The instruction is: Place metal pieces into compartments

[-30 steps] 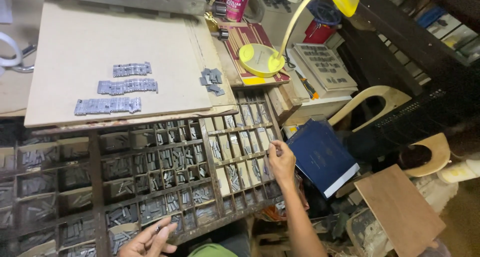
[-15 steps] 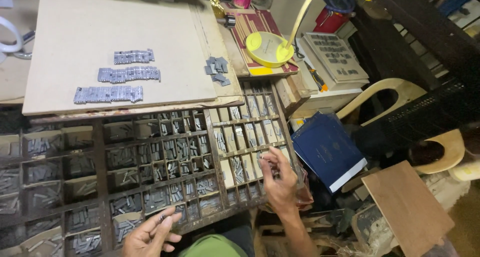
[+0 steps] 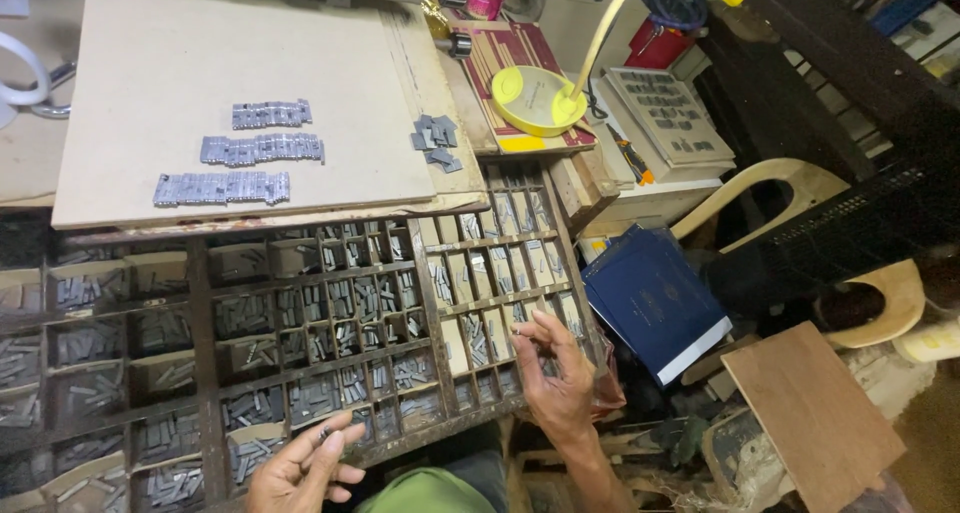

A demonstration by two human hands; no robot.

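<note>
A wooden type case (image 3: pixel 200 313) with many small compartments of grey metal type pieces lies in front of me. My left hand (image 3: pixel 300 468) is at its near edge and pinches a small metal type piece (image 3: pixel 324 435) between thumb and forefinger. My right hand (image 3: pixel 555 373) hovers over the small compartments at the case's near right corner, fingertips drawn together; anything between them is too small to make out. On the brown board (image 3: pixel 250 53) behind the case lie three set rows of type (image 3: pixel 262 150) and a small loose pile (image 3: pixel 433 138).
A yellow lamp base (image 3: pixel 530 98) stands behind the case, with a grey tray of type (image 3: pixel 665 123) to its right. A blue book (image 3: pixel 655 298), a loose wooden board (image 3: pixel 810 408) and a cream plastic chair (image 3: pixel 790 183) crowd the right side.
My right hand has drawn back from the upper right compartments to the case's near right corner. My left hand has stayed at the near edge, shifting slightly right.
</note>
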